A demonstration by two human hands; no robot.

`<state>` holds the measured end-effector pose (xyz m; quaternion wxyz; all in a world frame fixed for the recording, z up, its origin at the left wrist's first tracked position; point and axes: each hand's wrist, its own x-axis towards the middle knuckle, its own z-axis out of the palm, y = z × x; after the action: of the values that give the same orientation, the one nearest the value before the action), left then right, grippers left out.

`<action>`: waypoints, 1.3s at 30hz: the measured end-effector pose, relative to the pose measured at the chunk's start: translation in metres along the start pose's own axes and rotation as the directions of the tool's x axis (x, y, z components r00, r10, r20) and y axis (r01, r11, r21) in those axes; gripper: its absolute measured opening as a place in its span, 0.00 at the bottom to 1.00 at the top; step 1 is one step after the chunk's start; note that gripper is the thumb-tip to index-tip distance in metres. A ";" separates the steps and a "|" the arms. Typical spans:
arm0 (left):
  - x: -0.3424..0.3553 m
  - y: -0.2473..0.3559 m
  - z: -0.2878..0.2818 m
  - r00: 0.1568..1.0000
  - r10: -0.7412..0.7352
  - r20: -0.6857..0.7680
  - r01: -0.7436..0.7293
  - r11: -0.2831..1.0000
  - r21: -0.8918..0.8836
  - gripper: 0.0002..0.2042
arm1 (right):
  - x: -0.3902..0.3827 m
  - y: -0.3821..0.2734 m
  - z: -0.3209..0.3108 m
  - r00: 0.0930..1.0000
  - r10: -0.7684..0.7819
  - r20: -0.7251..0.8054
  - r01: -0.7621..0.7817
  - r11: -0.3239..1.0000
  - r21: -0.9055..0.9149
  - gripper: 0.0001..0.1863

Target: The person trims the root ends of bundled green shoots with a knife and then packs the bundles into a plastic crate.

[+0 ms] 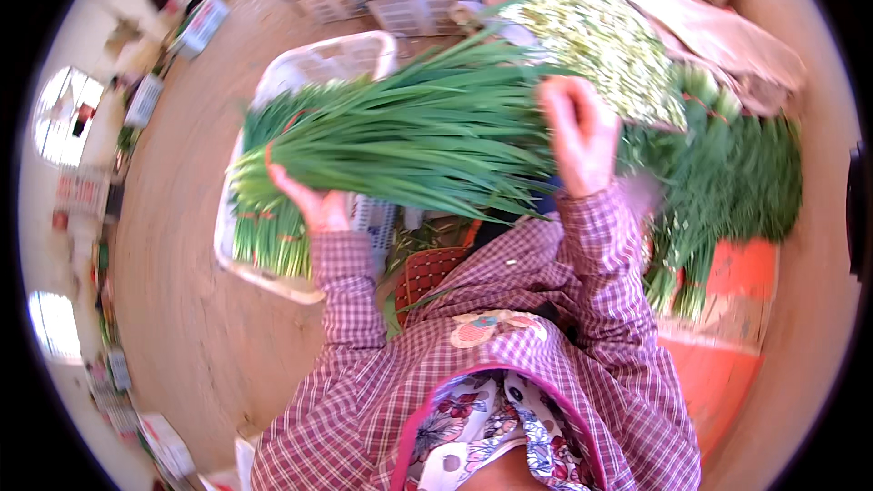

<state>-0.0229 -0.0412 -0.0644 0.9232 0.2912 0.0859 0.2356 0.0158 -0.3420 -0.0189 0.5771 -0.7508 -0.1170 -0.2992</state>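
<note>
A long bundle of green leaves (pixel 409 136), bound near its pale stem end with a red band (pixel 269 153), lies across the air above a white basket (pixel 264 283), its leaf tips spreading to the right. The left hand (pixel 316 205) grips it from below by the stem end; the right hand (pixel 580 136) is at the tips with fingers curled narrow, though whether it pinches any leaf I cannot tell. Inside the basket lie banded bundles (pixel 273 241), stems toward the near end. Right of the hands, more tied greens (pixel 741 164) lie heaped, partly over a red board (pixel 718 373), beside a broad pile of pale cut pieces (pixel 600 45) edged by a pinkish cloth (pixel 709 23). Beyond the basket stand stacked pale crates (pixel 418 14), their contents unclear.
</note>
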 end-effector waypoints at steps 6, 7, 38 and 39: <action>-0.001 -0.014 0.040 0.970 0.239 -0.048 -0.242 0.969 -0.055 0.25 | 0.025 0.006 -0.042 0.998 -0.011 -0.065 0.014 0.999 0.034 0.32; -0.009 -0.010 0.054 0.967 0.256 0.000 -0.255 0.965 -0.062 0.26 | 0.025 -0.016 -0.028 0.994 -0.090 0.056 0.090 0.996 -0.002 0.40; 0.005 0.051 -0.203 0.927 0.153 -0.343 0.374 -0.445 0.814 0.17 | 0.122 -0.001 0.166 0.722 -0.595 0.353 0.616 0.785 0.064 0.36; 0.008 0.046 -0.202 0.918 0.194 -0.346 0.396 -0.495 0.773 0.17 | 0.118 0.001 0.165 0.733 -0.578 0.359 0.598 0.799 0.066 0.36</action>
<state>-0.0937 0.0960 -0.2027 0.1964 0.8799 0.4325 -0.0113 0.1618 -0.2079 0.0241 0.4007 -0.7321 -0.4443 -0.3257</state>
